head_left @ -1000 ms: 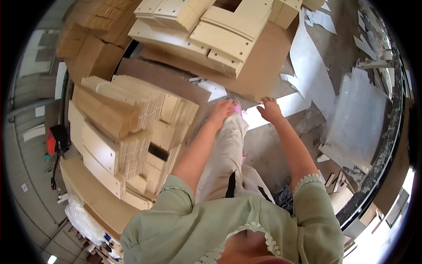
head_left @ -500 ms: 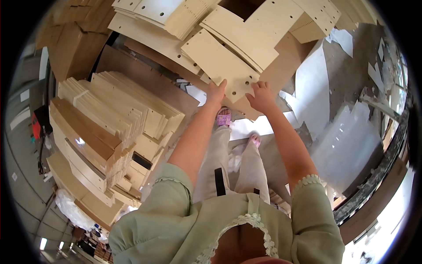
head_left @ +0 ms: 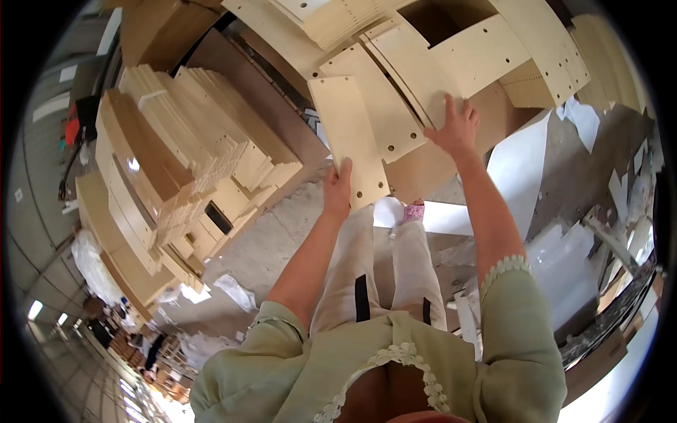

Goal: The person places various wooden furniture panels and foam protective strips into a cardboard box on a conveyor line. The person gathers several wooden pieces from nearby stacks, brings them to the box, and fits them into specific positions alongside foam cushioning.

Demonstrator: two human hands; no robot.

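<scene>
My left hand (head_left: 338,189) grips the near left edge of a pale wooden panel (head_left: 345,134) with small dark holes in its end, thumb on top. The panel is tilted, and its far end overlaps a second drilled panel (head_left: 384,106) beneath it. To the right, my right hand (head_left: 457,128) has its fingers spread, at the near end of another wooden board (head_left: 416,74). Whether its fingertips press on that board I cannot tell.
Stacked wooden panels (head_left: 211,134) stand on the left beside a brown board (head_left: 240,88). A cardboard box (head_left: 159,35) is at the far left. White sheets (head_left: 518,166) and plastic film (head_left: 564,261) lie on the floor at right. A dark square opening (head_left: 444,21) shows among the far boards.
My left hand has drawn one panel left and toward me, off the stack. My right hand has left that panel's near end and moved right and farther out, fingers spreading.
</scene>
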